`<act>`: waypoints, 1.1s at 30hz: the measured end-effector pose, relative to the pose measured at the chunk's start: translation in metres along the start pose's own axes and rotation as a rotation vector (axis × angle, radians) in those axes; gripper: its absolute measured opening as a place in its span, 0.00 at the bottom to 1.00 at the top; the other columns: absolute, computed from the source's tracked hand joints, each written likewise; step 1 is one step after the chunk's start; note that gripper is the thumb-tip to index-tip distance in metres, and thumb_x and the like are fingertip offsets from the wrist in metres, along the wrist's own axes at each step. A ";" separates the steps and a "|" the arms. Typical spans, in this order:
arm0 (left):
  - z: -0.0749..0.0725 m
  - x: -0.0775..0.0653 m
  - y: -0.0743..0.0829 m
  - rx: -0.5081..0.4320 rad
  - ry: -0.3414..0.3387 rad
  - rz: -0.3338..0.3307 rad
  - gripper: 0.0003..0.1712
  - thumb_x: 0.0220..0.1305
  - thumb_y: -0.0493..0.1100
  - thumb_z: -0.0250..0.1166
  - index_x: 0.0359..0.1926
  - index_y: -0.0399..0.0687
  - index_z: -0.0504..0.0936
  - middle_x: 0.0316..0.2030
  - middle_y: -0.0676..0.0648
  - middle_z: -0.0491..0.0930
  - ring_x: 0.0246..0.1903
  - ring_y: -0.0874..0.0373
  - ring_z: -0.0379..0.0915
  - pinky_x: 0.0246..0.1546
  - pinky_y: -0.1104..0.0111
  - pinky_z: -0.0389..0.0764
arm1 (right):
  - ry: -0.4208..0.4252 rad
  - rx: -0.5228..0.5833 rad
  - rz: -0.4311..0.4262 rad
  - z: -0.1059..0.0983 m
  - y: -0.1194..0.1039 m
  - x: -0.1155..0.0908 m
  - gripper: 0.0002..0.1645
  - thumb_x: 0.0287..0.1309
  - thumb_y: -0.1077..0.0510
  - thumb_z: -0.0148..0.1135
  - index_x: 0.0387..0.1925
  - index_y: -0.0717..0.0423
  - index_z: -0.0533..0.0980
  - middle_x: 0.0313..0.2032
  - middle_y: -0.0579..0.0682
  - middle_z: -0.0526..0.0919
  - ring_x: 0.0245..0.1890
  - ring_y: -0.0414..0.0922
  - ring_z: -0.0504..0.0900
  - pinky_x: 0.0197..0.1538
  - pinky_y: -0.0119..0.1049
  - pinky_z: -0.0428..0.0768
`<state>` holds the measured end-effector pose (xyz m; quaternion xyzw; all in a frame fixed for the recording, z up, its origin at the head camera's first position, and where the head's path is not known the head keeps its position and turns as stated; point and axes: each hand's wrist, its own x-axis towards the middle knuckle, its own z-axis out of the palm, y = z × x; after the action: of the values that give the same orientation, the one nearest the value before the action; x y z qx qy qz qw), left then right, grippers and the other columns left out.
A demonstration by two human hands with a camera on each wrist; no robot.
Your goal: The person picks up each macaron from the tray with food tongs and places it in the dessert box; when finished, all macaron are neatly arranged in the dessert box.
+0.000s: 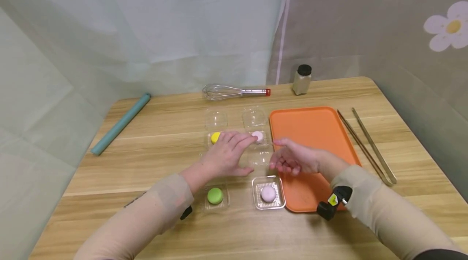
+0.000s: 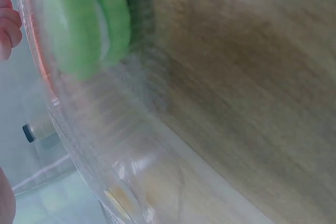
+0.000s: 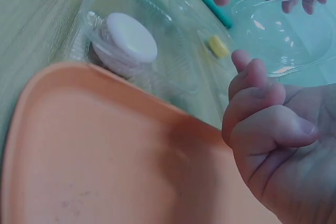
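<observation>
My left hand hovers over the middle of the clear plastic boxes with its fingers extended, nothing in its grasp. My right hand is above the tray's left edge, fingers loosely curled and holding nothing, beside the raised clear lid of the near right box. In that box sits a lilac macaron. A green macaron lies in the near left box. Behind the left hand are a yellow macaron, partly hidden, and a pale pink macaron, each in a box with its lid up.
An orange tray lies right of the boxes, with metal tongs beyond it. A whisk and a black-capped jar stand along the back. A teal rolling pin lies at the left.
</observation>
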<state>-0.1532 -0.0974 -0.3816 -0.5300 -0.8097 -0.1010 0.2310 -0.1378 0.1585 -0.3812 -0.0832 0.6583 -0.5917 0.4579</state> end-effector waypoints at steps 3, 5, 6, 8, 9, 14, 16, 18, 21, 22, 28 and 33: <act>-0.004 0.000 0.003 -0.071 -0.130 -0.115 0.57 0.41 0.64 0.71 0.65 0.42 0.56 0.59 0.44 0.61 0.54 0.51 0.60 0.56 0.59 0.63 | 0.026 -0.038 -0.009 -0.001 0.001 -0.002 0.41 0.61 0.32 0.32 0.38 0.65 0.73 0.28 0.50 0.72 0.22 0.41 0.64 0.21 0.28 0.60; -0.008 0.001 0.005 -0.122 -0.219 -0.209 0.58 0.41 0.65 0.71 0.67 0.43 0.57 0.61 0.45 0.61 0.56 0.51 0.59 0.58 0.58 0.61 | 0.038 -0.062 -0.028 -0.002 0.002 -0.002 0.40 0.61 0.32 0.33 0.39 0.64 0.73 0.29 0.51 0.72 0.23 0.42 0.64 0.22 0.29 0.60; -0.009 0.001 0.005 -0.144 -0.254 -0.247 0.58 0.40 0.66 0.71 0.67 0.44 0.57 0.62 0.45 0.62 0.57 0.52 0.59 0.59 0.57 0.60 | 0.041 -0.075 -0.044 -0.002 0.002 -0.003 0.40 0.61 0.32 0.34 0.40 0.64 0.73 0.29 0.51 0.72 0.23 0.42 0.64 0.22 0.29 0.60; -0.009 0.002 0.005 -0.188 -0.287 -0.292 0.59 0.40 0.67 0.71 0.68 0.44 0.57 0.63 0.45 0.62 0.58 0.52 0.58 0.60 0.57 0.59 | 0.053 -0.099 -0.089 -0.003 0.002 -0.004 0.39 0.61 0.33 0.35 0.41 0.65 0.73 0.30 0.51 0.72 0.24 0.42 0.65 0.23 0.29 0.60; -0.010 0.002 0.005 -0.213 -0.299 -0.311 0.59 0.40 0.67 0.71 0.68 0.45 0.57 0.63 0.45 0.63 0.59 0.52 0.58 0.60 0.57 0.58 | 0.060 -0.115 -0.119 -0.003 0.003 -0.005 0.39 0.62 0.33 0.36 0.42 0.66 0.73 0.30 0.51 0.72 0.24 0.42 0.65 0.23 0.29 0.60; -0.009 0.002 0.002 -0.328 -0.328 -0.359 0.60 0.38 0.67 0.71 0.68 0.46 0.57 0.63 0.46 0.62 0.61 0.52 0.55 0.61 0.57 0.57 | 0.117 -0.253 -0.271 -0.004 0.003 -0.004 0.34 0.63 0.41 0.44 0.41 0.72 0.72 0.25 0.51 0.71 0.19 0.40 0.64 0.21 0.28 0.60; -0.009 0.002 0.002 -0.376 -0.344 -0.380 0.59 0.38 0.67 0.72 0.68 0.48 0.57 0.64 0.47 0.62 0.61 0.53 0.55 0.62 0.56 0.56 | 0.164 -0.361 -0.307 -0.004 0.002 -0.002 0.29 0.62 0.45 0.48 0.40 0.71 0.73 0.24 0.50 0.72 0.19 0.40 0.65 0.21 0.29 0.63; -0.009 0.002 0.002 -0.420 -0.361 -0.411 0.59 0.37 0.68 0.72 0.68 0.50 0.57 0.64 0.48 0.61 0.62 0.53 0.53 0.63 0.55 0.55 | 0.219 -0.490 -0.350 -0.004 0.001 -0.001 0.23 0.61 0.49 0.52 0.40 0.69 0.74 0.26 0.48 0.75 0.23 0.40 0.70 0.26 0.31 0.70; -0.008 0.002 0.002 -0.471 -0.382 -0.450 0.59 0.39 0.66 0.72 0.68 0.49 0.57 0.64 0.50 0.61 0.63 0.53 0.53 0.63 0.54 0.55 | 0.306 -0.680 -0.416 -0.004 0.003 -0.001 0.24 0.55 0.51 0.60 0.45 0.67 0.74 0.31 0.48 0.77 0.31 0.42 0.73 0.36 0.36 0.74; -0.008 0.002 0.002 -0.487 -0.386 -0.462 0.59 0.39 0.65 0.72 0.69 0.48 0.56 0.64 0.50 0.62 0.62 0.53 0.54 0.62 0.54 0.56 | 0.330 -0.735 -0.444 -0.004 0.003 -0.001 0.26 0.52 0.50 0.62 0.46 0.67 0.74 0.32 0.48 0.78 0.34 0.42 0.74 0.38 0.36 0.74; -0.009 0.004 0.004 -0.567 -0.428 -0.520 0.55 0.45 0.62 0.71 0.68 0.45 0.57 0.61 0.49 0.64 0.55 0.53 0.63 0.55 0.57 0.66 | 0.411 -0.912 -0.523 0.000 0.005 -0.005 0.36 0.42 0.46 0.70 0.50 0.63 0.73 0.31 0.46 0.75 0.32 0.41 0.71 0.35 0.35 0.73; -0.008 0.005 0.007 -0.567 -0.465 -0.533 0.50 0.47 0.66 0.67 0.65 0.47 0.61 0.57 0.51 0.67 0.55 0.56 0.63 0.55 0.59 0.67 | 0.440 -0.995 -0.554 0.001 0.006 -0.008 0.39 0.38 0.44 0.72 0.51 0.60 0.72 0.33 0.44 0.74 0.31 0.38 0.71 0.33 0.33 0.73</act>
<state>-0.1461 -0.0935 -0.3724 -0.3541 -0.8886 -0.2529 -0.1451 -0.1297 0.1644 -0.3820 -0.3312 0.8886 -0.3138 0.0465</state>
